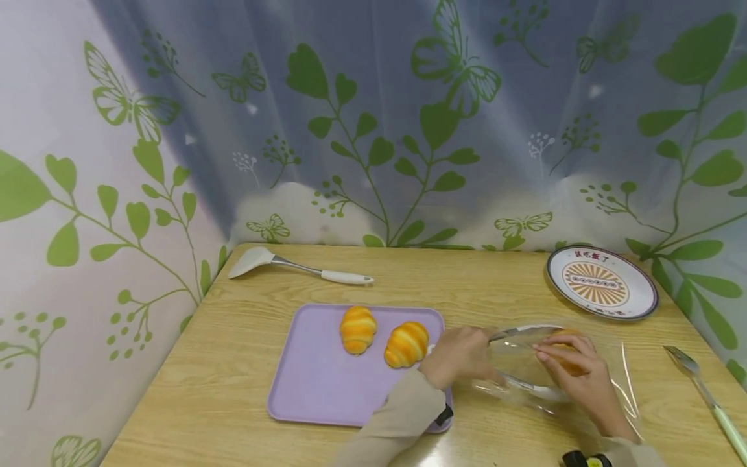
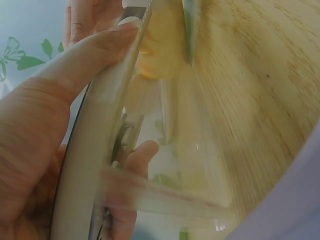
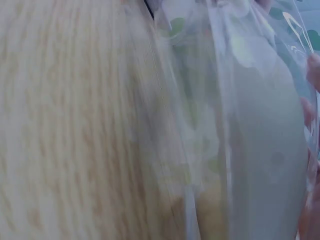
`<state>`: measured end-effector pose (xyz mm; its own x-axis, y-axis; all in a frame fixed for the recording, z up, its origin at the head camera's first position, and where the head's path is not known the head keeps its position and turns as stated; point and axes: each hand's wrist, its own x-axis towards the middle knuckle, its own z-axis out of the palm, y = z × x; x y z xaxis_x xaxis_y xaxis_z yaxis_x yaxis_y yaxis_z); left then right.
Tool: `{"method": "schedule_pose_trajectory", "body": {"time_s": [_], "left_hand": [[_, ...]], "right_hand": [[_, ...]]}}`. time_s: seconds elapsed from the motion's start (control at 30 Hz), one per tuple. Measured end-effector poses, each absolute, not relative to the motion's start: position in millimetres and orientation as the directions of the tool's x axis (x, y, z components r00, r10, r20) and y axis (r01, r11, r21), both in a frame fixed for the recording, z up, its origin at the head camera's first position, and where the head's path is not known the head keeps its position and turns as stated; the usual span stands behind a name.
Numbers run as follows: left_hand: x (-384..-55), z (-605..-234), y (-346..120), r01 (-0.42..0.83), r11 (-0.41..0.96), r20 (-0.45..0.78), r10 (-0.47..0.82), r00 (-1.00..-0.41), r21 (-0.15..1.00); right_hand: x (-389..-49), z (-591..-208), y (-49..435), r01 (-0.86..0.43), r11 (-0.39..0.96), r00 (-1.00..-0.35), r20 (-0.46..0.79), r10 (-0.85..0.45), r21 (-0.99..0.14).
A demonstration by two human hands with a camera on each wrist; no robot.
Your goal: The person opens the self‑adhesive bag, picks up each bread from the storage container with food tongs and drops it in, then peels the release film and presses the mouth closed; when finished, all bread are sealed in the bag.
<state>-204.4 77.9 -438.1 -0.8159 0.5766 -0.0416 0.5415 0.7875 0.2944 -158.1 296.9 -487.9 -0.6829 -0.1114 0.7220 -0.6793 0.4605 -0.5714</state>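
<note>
A clear plastic bag (image 1: 609, 353) lies on its side between my two hands, its grey-edged mouth spread toward the left. My left hand (image 1: 463, 353) grips the bag at its mouth; in the left wrist view, fingers of the left hand (image 2: 65, 75) show along its edge. From the right, my right hand (image 1: 583, 373) pinches the film with thumb and fingertips together. Partly covered by that hand is a golden croissant (image 1: 565, 335), and the left wrist view shows this yellow bread (image 2: 162, 50) through the plastic. Blurred film (image 3: 200, 100) fills much of the right wrist view.
Beside my left forearm, a purple tray (image 1: 327, 389) carries two croissants (image 1: 358, 330). A white-handled spatula (image 1: 344, 277) lies at the back left. A patterned plate (image 1: 639, 292) stands at the back right, near a green-handled fork (image 1: 709, 392). Behind the table hangs a leaf-print curtain (image 1: 373, 84).
</note>
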Motion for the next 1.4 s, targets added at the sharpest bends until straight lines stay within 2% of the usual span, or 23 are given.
{"method": "schedule_pose_trajectory", "body": {"time_s": [0.07,0.2,0.3,0.57,0.8,1.0,1.1,1.4], "left_hand": [[-205.5,-438.7,80.4,0.548,0.783,-0.044,0.584,-0.810,0.295],[-208.9,-440.6,80.2,0.572,0.768,-0.052,0.609,-0.792,0.289],[-212.4,-442.7,77.9,0.585,0.756,-0.065,0.627,-0.777,0.293],[-223.4,-444.3,72.8,0.636,0.722,-0.072,0.674,-0.735,0.273],[-224.3,-443.8,69.7,0.636,0.721,-0.066,0.674,-0.736,0.276],[-221.6,-444.8,71.3,0.605,0.747,-0.034,0.637,-0.770,0.274],[-220.4,-446.4,72.4,0.601,0.752,-0.027,0.630,-0.776,0.270],[-215.2,-448.3,81.3,0.562,0.774,-0.032,0.595,-0.803,0.292]], "right_hand": [[-156.2,-485.8,296.6,-0.657,0.465,-0.707,0.699,-0.107,-0.594],[-159.3,-488.5,296.3,-0.696,0.435,-0.671,0.734,-0.108,-0.572],[-163.3,-493.2,296.1,-0.744,0.399,-0.620,0.776,-0.115,-0.535],[-163.6,-496.2,295.2,-0.771,0.353,-0.601,0.790,-0.124,-0.531],[-161.2,-492.6,292.9,-0.722,0.449,-0.632,0.766,-0.117,-0.527],[-160.5,-484.0,293.5,-0.653,0.572,-0.640,0.766,-0.068,-0.496],[-160.7,-483.5,294.0,-0.644,0.571,-0.651,0.757,-0.060,-0.509],[-165.3,-492.9,293.8,-0.686,0.546,-0.619,0.780,-0.092,-0.480]]}}
